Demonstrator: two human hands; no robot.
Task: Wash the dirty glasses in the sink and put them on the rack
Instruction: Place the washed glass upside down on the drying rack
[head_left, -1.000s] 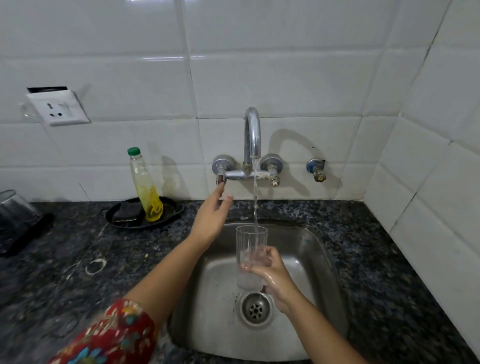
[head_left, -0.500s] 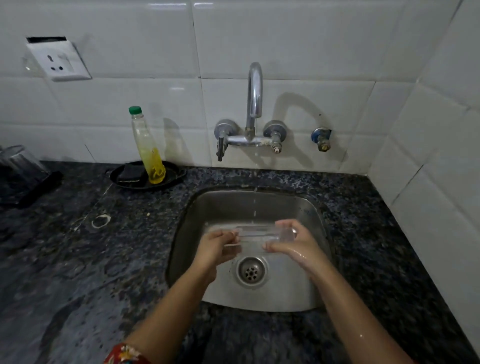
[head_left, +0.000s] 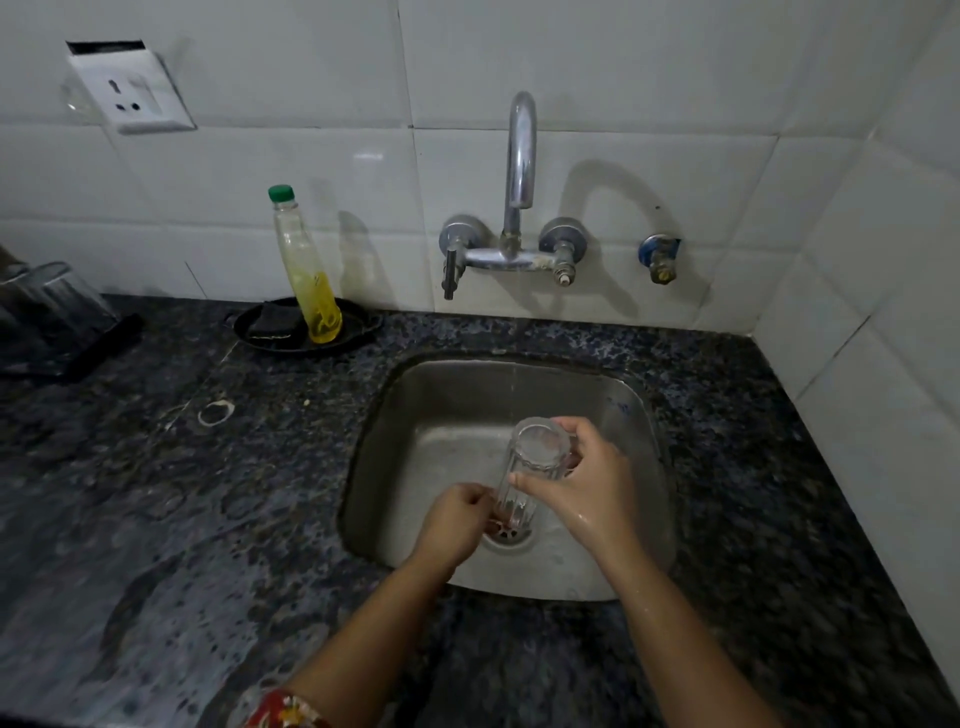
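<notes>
Half a second back the glass (head_left: 524, 478) lay crosswise between the hands. Now I see it swung on end and tilted, its lower end over the drain (head_left: 506, 540) in the sink (head_left: 441, 415). The right hand (head_left: 592, 488) wraps the upper end, thumb on the near wall and fingers curled round the far side. The left hand (head_left: 457, 525) pinches the lower end. Which end is the mouth I cannot tell. I judge the glass light, rigid, brittle and wet — slippery despite its ribbed wall — so a full wrap round the middle would suit the carry to the rack (head_left: 111, 338) better than a rim pinch.
</notes>
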